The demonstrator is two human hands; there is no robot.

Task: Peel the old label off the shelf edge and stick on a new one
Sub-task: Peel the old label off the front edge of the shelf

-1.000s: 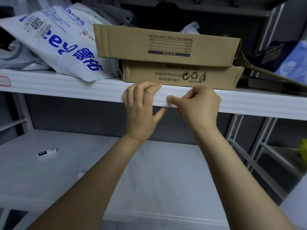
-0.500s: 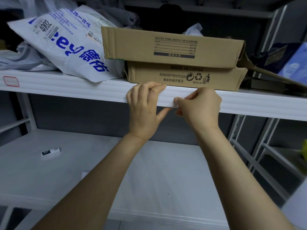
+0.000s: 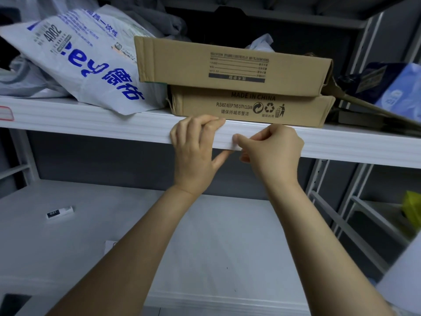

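White shelving stands ahead, its shelf edge (image 3: 114,125) so pale that the label (image 3: 234,147) on it barely shows, mostly under fingertips. The left hand (image 3: 196,151) curls over the edge, thumb beneath. The right hand (image 3: 271,153), just beside it, pinches the label's corner between them.

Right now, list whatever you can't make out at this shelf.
Head view only.
- Label on the shelf edge: white on white, mostly under the left hand and right hand; old or new, unclear.
- Red-edged label: cut by the left frame edge.
- Small tag on the lower shelf: print too small.
- Yellow thing: cut off at right.
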